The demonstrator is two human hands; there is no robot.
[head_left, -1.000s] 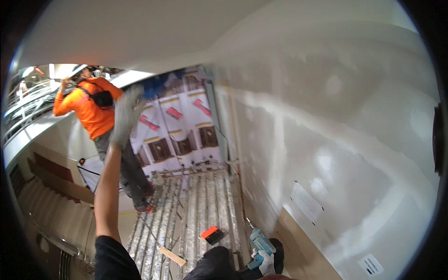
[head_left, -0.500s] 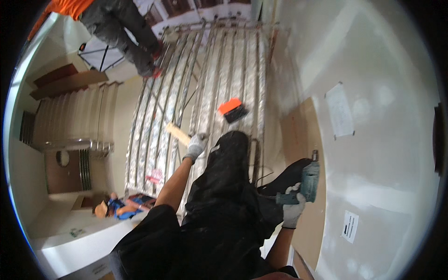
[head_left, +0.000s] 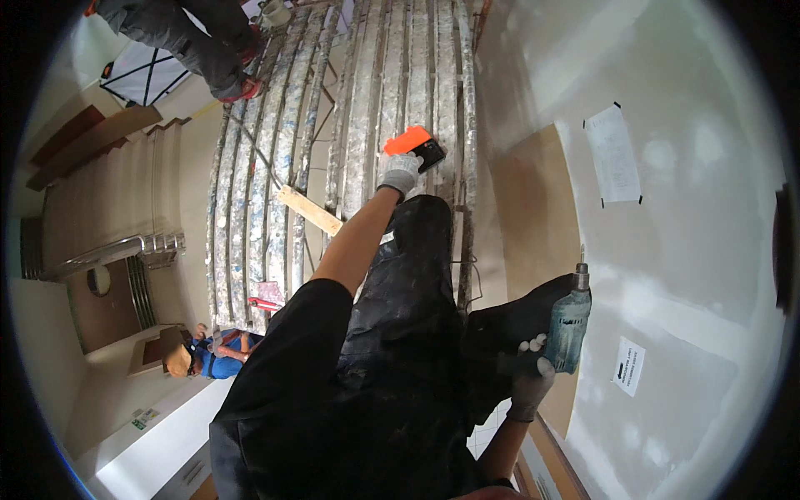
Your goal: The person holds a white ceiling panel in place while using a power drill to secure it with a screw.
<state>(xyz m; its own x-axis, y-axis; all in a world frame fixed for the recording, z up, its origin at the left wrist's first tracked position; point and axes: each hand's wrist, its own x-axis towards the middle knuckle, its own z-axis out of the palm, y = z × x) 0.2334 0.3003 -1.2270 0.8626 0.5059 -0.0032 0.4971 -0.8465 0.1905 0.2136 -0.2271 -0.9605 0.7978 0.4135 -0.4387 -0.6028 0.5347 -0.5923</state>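
Note:
My left hand [head_left: 401, 172], in a grey-white glove, reaches forward to a small orange and black case [head_left: 408, 140] on the paint-spattered scaffold planks [head_left: 362, 158]. Its fingers are closed at the near edge of the case, partly hidden behind the hand. On the right, my gloved right hand [head_left: 531, 388] grips a green power drill [head_left: 570, 333] by its dark handle. The drill's metal chuck and slim bit point forward, close to the wall. A flat piece of wood [head_left: 308, 209] lies on the planks beside my left forearm.
A plastered wall [head_left: 667, 250] with taped paper sheets runs along my right, brown board against its lower part. Another person's legs [head_left: 187, 42] stand at the far left of the planks. A person in blue [head_left: 218, 354] is below at left. A red-handled tool [head_left: 265, 303] lies nearby.
My left hand has moved from the piece of wood forward and right to the orange and black case. The drill in my right hand has turned more upright in view. The whole view has shifted.

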